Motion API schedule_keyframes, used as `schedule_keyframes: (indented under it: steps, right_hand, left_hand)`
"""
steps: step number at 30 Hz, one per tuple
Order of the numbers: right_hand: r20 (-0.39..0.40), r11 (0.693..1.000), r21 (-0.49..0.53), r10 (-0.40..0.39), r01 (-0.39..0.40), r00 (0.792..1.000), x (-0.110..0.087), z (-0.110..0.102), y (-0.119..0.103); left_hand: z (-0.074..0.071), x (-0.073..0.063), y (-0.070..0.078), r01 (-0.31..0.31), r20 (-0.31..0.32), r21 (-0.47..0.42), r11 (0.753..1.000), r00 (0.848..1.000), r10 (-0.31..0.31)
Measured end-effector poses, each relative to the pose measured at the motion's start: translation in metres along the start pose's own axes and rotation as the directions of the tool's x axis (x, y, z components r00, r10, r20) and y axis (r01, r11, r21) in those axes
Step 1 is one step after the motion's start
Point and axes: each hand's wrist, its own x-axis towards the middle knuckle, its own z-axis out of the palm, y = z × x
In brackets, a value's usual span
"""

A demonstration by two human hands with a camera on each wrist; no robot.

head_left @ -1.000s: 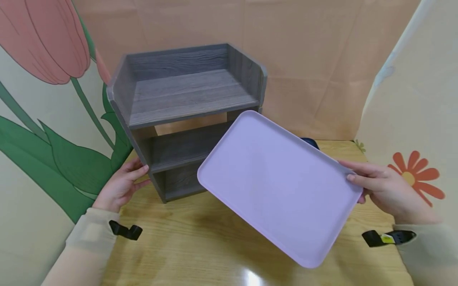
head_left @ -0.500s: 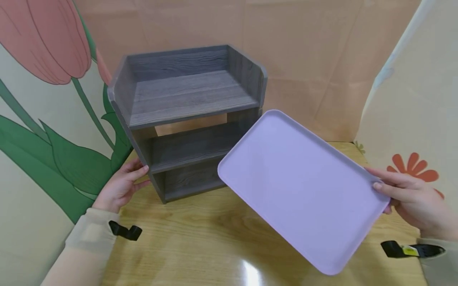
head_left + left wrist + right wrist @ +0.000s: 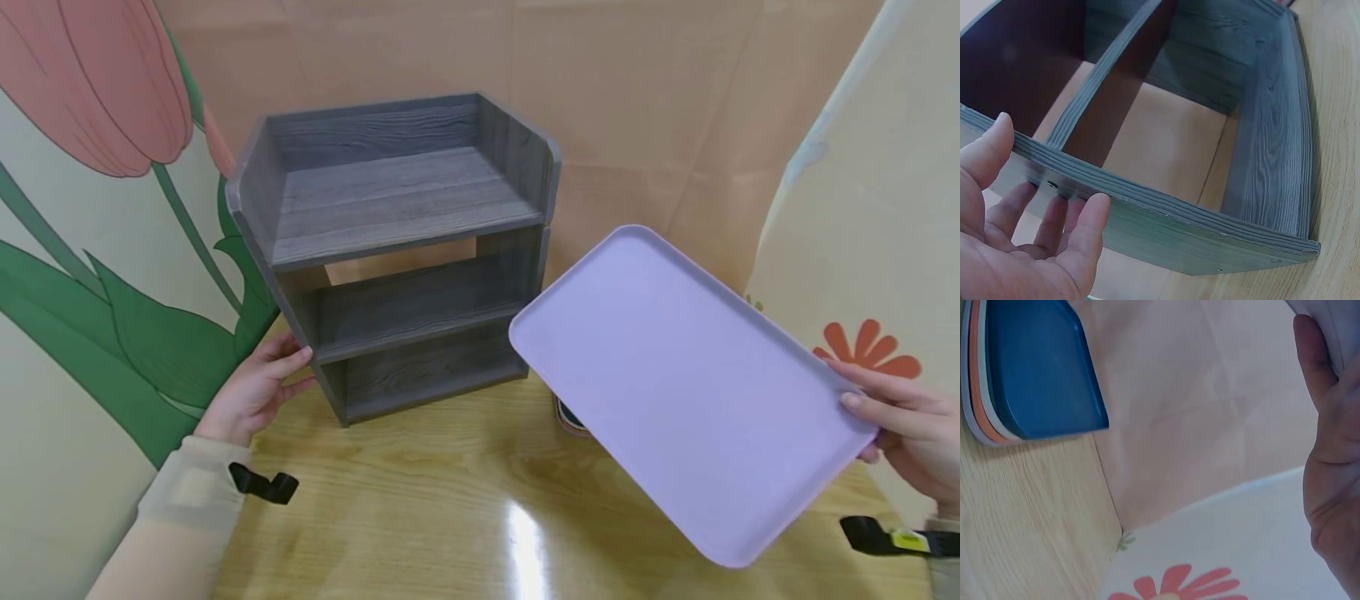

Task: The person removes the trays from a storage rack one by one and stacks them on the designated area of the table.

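A grey wood-grain shelf rack (image 3: 405, 192) with a walled top and two lower shelves stands on the wooden table (image 3: 420, 517). My left hand (image 3: 258, 383) touches the outside of its left side panel with fingers extended. In the left wrist view the fingertips of that hand (image 3: 1035, 231) rest against the panel, the thumb near its front edge. To the right, my right hand (image 3: 900, 417) pinches a corner of a lilac rectangular tray (image 3: 690, 392), thumb on top. The tray is tilted, held above the table with its inner face towards me.
A stack of trays sits on the table against the back wall, a blue tray (image 3: 1041, 369) uppermost with pale and orange ones beneath. In the head view the lilac tray mostly hides it. A peach sheet (image 3: 645, 100) and flower-printed walls enclose the table.
My right hand has moved to the right with the lilac tray, uncovering the right part of the shelf rack's lower shelves. My left hand and the rack stay where they were.
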Motion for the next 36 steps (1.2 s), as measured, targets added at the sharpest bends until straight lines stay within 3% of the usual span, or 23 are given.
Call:
schedule_keyframes:
  steps: [8,16,23,29,36]
  right_hand:
    - [0.011,0.996,0.085,-0.031,0.03,0.999,-0.004,-0.021,0.004]
    - [-0.051,0.991,0.131,-0.009,0.016,0.999,-0.006,-0.03,0.011]
    - [-0.017,0.975,0.217,-0.048,0.051,0.999,-0.005,-0.033,0.018]
    - [-0.107,0.97,0.244,0.018,0.009,0.994,-0.003,-0.022,0.016]
    - [-0.229,0.969,0.247,0.091,-0.033,0.969,0.002,-0.01,0.017]
  left_hand:
    - [0.0,0.0,0.0,0.002,-0.006,-0.003,1.0,1.0,-0.002]
    - [0.001,-0.001,0.001,0.001,-0.006,0.003,1.0,1.0,0.0]
    - [0.001,-0.001,0.001,-0.002,-0.002,-0.014,1.0,1.0,0.001]
    - [0.0,-0.001,0.0,-0.002,0.0,-0.022,1.0,1.0,0.002]
    - [0.0,-0.001,-0.001,-0.007,0.0,-0.017,1.0,1.0,0.007]
